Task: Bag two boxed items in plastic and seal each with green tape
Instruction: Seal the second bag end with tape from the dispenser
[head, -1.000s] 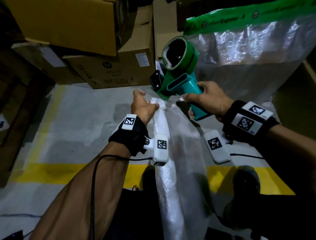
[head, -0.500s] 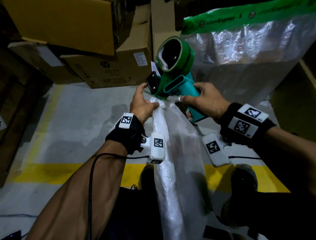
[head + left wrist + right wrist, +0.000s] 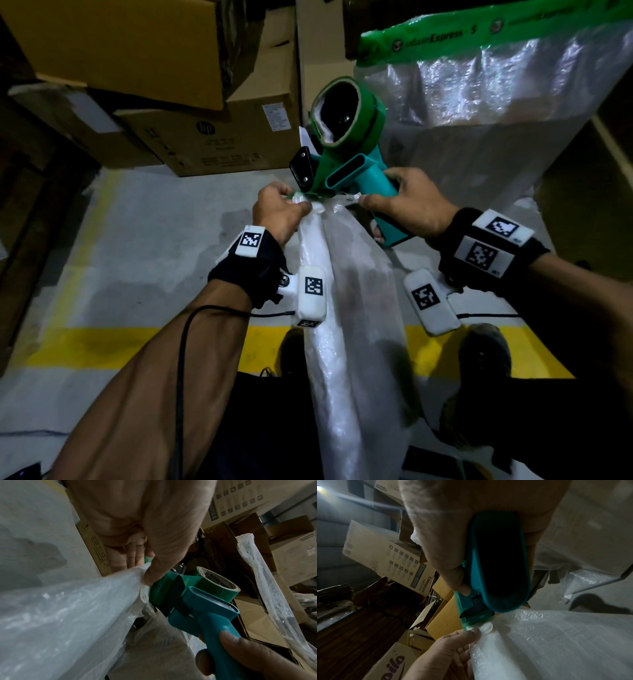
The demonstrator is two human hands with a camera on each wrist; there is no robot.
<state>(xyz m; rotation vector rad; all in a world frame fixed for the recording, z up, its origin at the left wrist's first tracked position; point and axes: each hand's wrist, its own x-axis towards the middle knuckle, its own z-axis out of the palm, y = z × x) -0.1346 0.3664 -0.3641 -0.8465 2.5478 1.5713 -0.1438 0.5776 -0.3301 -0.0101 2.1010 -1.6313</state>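
Note:
A translucent plastic bag (image 3: 346, 308) stands upright between my legs, its top gathered into a neck. My left hand (image 3: 279, 212) pinches that neck (image 3: 135, 574) between thumb and fingers. My right hand (image 3: 407, 205) grips the teal handle of a tape dispenser (image 3: 349, 168) carrying a roll of green tape (image 3: 346, 113). The dispenser's nose rests against the bag neck right beside my left thumb (image 3: 154, 574), and a bit of green tape shows there. In the right wrist view the dispenser (image 3: 498, 568) points down at the bag (image 3: 547, 642) and my left hand (image 3: 453, 646). The boxed item inside the bag is hidden.
A second plastic-wrapped package (image 3: 496, 113) sealed with green printed tape (image 3: 479, 31) leans at the back right. Cardboard boxes (image 3: 212, 137) are stacked behind and to the left. Grey concrete floor with a yellow line (image 3: 96, 346) lies below; my shoes (image 3: 479, 363) flank the bag.
The dispenser has come down slightly toward the bag neck, and my left hand has closed tighter around the gathered plastic beside its nose. Both hands stay in nearly the same place.

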